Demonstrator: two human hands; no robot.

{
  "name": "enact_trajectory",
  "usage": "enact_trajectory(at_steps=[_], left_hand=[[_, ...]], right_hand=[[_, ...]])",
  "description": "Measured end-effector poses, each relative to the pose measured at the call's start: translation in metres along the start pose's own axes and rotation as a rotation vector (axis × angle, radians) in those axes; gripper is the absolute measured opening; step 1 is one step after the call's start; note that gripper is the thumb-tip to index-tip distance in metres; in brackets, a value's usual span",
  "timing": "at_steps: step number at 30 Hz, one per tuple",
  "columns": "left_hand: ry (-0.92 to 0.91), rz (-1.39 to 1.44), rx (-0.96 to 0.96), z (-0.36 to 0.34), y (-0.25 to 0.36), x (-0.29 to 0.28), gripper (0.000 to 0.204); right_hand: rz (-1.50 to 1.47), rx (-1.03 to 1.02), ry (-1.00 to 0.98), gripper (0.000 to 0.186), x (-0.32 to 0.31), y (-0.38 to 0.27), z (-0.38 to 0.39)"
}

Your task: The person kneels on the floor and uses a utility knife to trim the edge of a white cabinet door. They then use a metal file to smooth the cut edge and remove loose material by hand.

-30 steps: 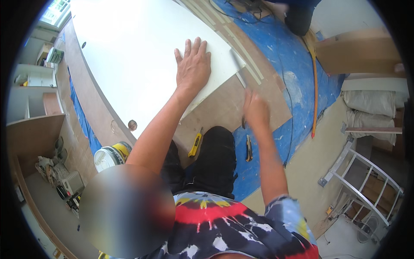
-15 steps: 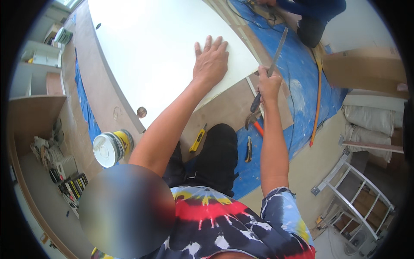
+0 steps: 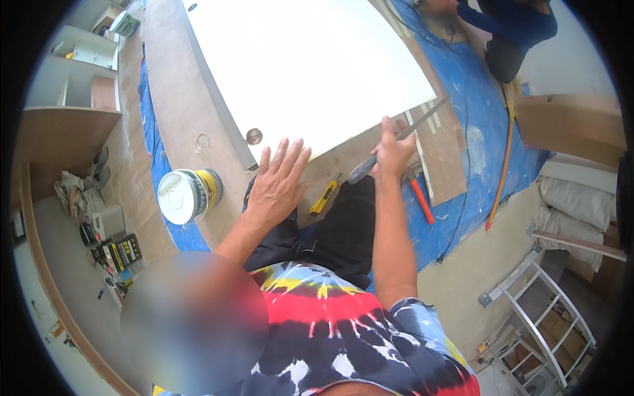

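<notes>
A white panel [image 3: 317,66] with a round hole [image 3: 254,136] near its corner lies in front of me on brown boards. My left hand [image 3: 277,188] is open, fingers spread, its fingertips over the panel's near edge beside the hole; I cannot tell whether they touch it. My right hand [image 3: 394,152] is closed around a long metal file [image 3: 427,116] with a dark handle. The file slants up to the right, close to the panel's right corner. Between my hands lies a yellow utility knife [image 3: 325,198]. A hammer [image 3: 421,199] with an orange handle rests right of my right forearm.
A lidded paint bucket [image 3: 181,197] stands left of my left arm. Blue sheeting [image 3: 485,142] covers floor on the right, crossed by a cable and an orange pole [image 3: 503,165]. Another person [image 3: 512,30] kneels at the far right. A metal ladder [image 3: 545,310] stands at the lower right.
My left hand has come back from the panel's surface to its near edge. My right hand has moved slightly left and nearer, with the file now slanting lower. The view has shifted.
</notes>
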State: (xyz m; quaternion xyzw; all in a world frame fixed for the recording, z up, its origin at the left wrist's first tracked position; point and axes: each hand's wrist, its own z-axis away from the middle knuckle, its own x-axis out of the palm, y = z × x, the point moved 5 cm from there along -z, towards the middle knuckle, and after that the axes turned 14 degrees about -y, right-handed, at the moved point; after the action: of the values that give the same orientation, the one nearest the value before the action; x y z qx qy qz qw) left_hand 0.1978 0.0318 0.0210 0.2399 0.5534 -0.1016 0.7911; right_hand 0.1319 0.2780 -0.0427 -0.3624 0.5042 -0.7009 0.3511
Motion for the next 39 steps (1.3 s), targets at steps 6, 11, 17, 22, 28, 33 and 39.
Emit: enact_trajectory(at_steps=[6,11,17,22,28,33,39], left_hand=[[0.149,-0.048,0.026,0.017,-0.008,0.013,0.068],[0.149,0.145,0.008,0.022,-0.007,0.001,0.051],[0.259,0.325,-0.102,-0.062,-0.031,-0.045,0.041],[0.27,0.051,-0.298,-0.136,-0.039,-0.037,0.063],[0.2,0.027,-0.348,-0.137,-0.038,-0.032,0.07],[0.168,0.017,-0.362,-0.139,-0.038,-0.034,0.07],[0.223,0.028,-0.343,-0.137,-0.038,-0.031,0.069]], right_hand=[[-0.033,-0.04,0.005,0.048,0.011,0.002,0.004],[0.078,-0.148,-0.149,0.041,-0.011,-0.005,-0.013],[0.717,-0.141,-0.298,0.035,-0.06,0.019,0.069],[1.013,-0.156,-0.367,0.036,-0.072,0.021,0.109],[1.209,-0.252,-0.306,0.043,-0.042,-0.006,0.029],[1.171,-0.356,-0.211,0.044,-0.047,-0.026,0.02],[1.347,-0.105,-0.446,0.044,-0.038,-0.017,0.028]])
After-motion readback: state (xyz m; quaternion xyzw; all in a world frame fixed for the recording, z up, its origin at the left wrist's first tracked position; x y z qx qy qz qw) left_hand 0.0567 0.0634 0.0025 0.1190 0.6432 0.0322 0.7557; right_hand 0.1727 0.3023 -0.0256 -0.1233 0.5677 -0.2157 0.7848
